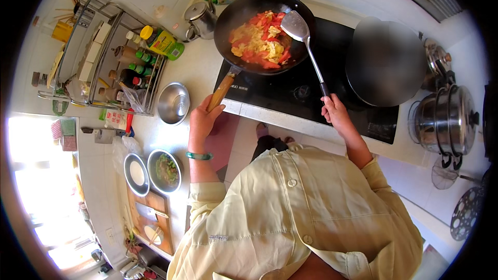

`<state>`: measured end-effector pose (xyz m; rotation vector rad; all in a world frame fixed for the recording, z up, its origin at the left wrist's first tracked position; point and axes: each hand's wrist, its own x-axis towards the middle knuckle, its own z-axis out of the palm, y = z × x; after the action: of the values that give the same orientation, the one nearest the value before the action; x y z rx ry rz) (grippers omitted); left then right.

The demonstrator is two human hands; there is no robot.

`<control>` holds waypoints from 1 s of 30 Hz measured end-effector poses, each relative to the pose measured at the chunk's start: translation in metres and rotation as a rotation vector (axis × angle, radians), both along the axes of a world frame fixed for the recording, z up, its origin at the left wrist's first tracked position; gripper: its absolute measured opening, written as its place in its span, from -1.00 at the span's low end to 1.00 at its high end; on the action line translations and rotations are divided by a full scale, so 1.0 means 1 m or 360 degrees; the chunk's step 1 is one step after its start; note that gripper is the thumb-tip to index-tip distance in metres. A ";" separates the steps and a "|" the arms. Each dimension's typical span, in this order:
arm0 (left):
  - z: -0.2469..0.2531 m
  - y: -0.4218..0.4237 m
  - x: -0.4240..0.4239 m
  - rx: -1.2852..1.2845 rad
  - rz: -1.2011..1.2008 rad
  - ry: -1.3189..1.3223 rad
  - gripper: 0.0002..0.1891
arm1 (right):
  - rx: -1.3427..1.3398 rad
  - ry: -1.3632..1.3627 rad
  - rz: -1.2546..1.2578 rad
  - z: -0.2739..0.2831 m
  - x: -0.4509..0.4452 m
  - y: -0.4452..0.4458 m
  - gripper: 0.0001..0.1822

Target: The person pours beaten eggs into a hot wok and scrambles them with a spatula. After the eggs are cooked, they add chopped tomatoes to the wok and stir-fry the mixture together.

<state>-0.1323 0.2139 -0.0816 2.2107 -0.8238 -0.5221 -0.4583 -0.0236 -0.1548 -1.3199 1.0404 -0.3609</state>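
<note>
A dark wok (268,2) sits over the left side of a black glass cooktop (268,93). Inside it lies a mix of scrambled egg and red tomato pieces (260,41). My left hand (204,114) grips the wok's wooden handle (221,91). In my right hand (334,111) is the dark grip of a metal wok spatula (315,62). The spatula's blade rests over the right part of the wok, beside the food; whether it touches the wok's wall I cannot tell.
A blurred round dark pan or lid (385,62) covers the cooktop's right side. Beyond it stands a steel steamer pot (447,120). To the left are a steel bowl (173,103), a bowl of green food (165,171), a cutting board (161,202) with a cleaver (146,210), and a bottle rack (116,54).
</note>
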 end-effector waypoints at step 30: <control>-0.002 0.009 0.018 -0.0039 -0.0335 0.0130 -0.45 | 0.0178 -0.0073 -0.0336 0.023 0.023 0.038 -0.62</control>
<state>-0.1141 0.2229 -0.0831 2.0774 -1.0195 -0.6951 -0.4357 0.0144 -0.1314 -1.1001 1.1479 -0.4822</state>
